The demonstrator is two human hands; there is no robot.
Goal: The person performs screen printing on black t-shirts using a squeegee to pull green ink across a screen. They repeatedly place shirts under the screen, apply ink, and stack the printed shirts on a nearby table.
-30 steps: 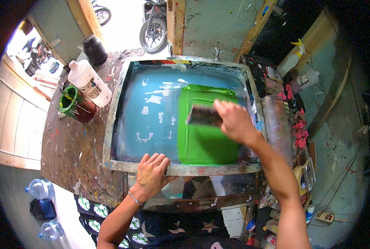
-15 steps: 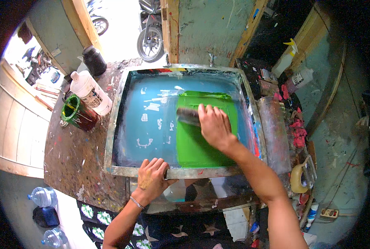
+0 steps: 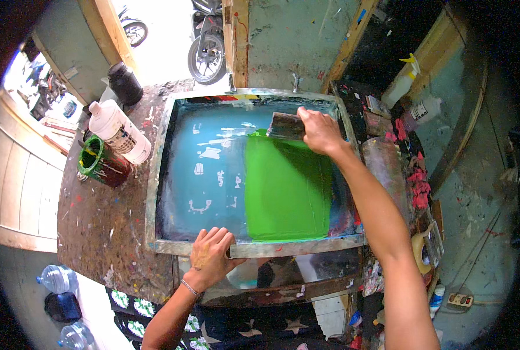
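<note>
A screen-printing frame [image 3: 306,248] lies on the worktable, its blue-green mesh [image 3: 181,154] marked with pale open shapes. Over the right half of the mesh spreads a smooth rectangle of bright green ink [image 3: 286,201]. My right hand [image 3: 323,131] grips a squeegee [image 3: 284,125] at the far edge of that ink; the blade's lower edge meets the mesh there. At the near rail my left hand [image 3: 211,255] is closed over the frame's edge, fingers on top and thumb toward the right.
Left of the frame stand an ink-smeared pot [image 3: 105,166], a white plastic bottle [image 3: 123,134] and a black jar [image 3: 124,84]. A tape roll [image 3: 421,252] and a spray bottle [image 3: 403,84] are on the right. Dark printed fabric [image 3: 248,326] hangs below the table's near edge.
My right hand has pushed the squeegee away from me, from mid-patch to the far edge of the ink. The ridge of ink there has smoothed out. My left hand stays on the rail.
</note>
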